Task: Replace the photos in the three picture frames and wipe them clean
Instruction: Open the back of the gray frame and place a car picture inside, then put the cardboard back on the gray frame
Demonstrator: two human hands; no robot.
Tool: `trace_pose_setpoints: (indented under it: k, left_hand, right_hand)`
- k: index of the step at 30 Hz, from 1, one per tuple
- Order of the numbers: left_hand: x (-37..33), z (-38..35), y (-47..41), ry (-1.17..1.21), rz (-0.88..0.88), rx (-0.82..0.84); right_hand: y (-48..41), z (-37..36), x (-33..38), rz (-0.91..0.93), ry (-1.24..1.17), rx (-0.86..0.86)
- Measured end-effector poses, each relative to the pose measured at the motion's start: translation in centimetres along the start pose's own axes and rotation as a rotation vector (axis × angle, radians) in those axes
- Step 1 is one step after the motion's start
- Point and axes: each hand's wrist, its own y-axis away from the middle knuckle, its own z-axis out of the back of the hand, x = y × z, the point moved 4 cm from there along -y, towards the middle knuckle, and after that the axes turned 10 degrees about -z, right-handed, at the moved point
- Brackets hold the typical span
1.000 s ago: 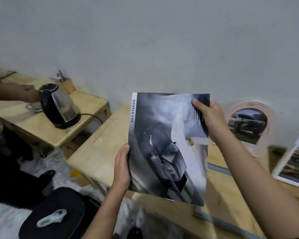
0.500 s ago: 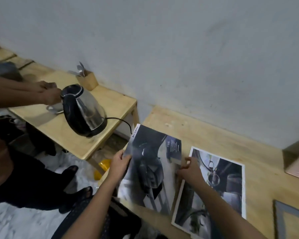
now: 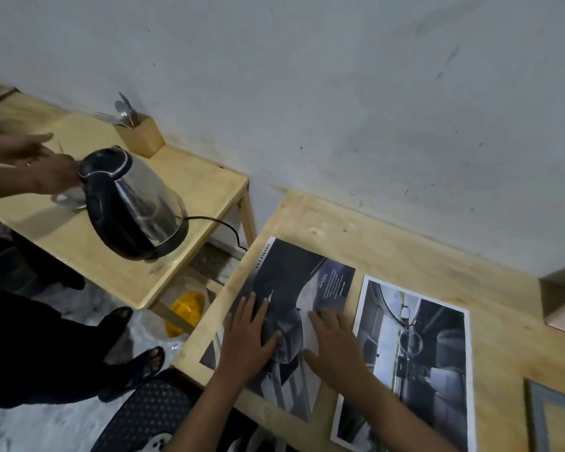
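Wooden table (image 3: 388, 256) by grey wall, two photos flat on it.
I see my left hand (image 3: 247, 340) and right hand (image 3: 335, 345) both flat, fingers spread, pressing the dark car photo (image 3: 294, 282); second photo (image 3: 415, 347) just beside, right.

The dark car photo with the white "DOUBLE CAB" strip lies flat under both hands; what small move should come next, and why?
Probably lift both hands off the dark car photo. The left hand and right hand press it flat on the pale wooden table, beside the white-bordered car-interior photo, so it seems set down already.
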Motion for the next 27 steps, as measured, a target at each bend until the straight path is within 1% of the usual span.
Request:
trace_pose_setpoints:
  k: [2, 4, 10, 13, 15, 16, 18, 21, 23, 25, 27]
  left_hand:
    - [0.3, -0.9, 0.6, -0.048, -0.002, 0.043]
    - [0.8, -0.9, 0.7, -0.059, 0.004, 0.037]
    - [2.9, 0.2, 0.4, -0.108, 0.021, 0.097]
    - [2.7, 1.6, 0.4, -0.107, 0.049, 0.105]
    - [1.7, 2.4, 0.1, -0.145, 0.053, 0.041]
    - [0.9, 2.6, -0.2, -0.132, 0.049, -0.016]
    - [-1.2, 2.7, -0.7, -0.011, 0.052, -0.11]
    - [-5.9, 1.5, -1.1, 0.245, 0.023, -0.151]
    - [-9.5, 0.2, -1.0, 0.372, -0.001, -0.11]
    - [-12.2, -1.7, -1.0, 0.495, 0.05, -0.013]
    - [-13.9, -3.5, -1.0, 0.585, 0.139, 0.063]
  right_hand:
    - [0.3, -1.1, 0.1, 0.062, 0.057, 0.048]
    - [0.5, -1.8, 0.3, 0.091, 0.084, 0.064]
    - [0.0, -2.6, 1.9, 0.125, 0.123, 0.067]
    - [-0.2, -2.8, 2.3, 0.136, 0.137, 0.071]
    - [-0.2, -2.5, 2.3, 0.132, 0.063, 0.087]
    - [-0.2, -2.1, 2.0, 0.119, -0.025, 0.076]
    - [0.1, -0.5, 0.3, 0.076, -0.217, -0.013]
    - [1.6, 3.0, -5.4, -0.075, -0.342, -0.227]
    - [3.9, 5.3, -10.5, -0.267, -0.409, -0.362]
    - [6.6, 6.0, -15.8, -0.528, -0.455, -0.412]
    - [8.8, 5.3, -19.8, -0.757, -0.491, -0.359]
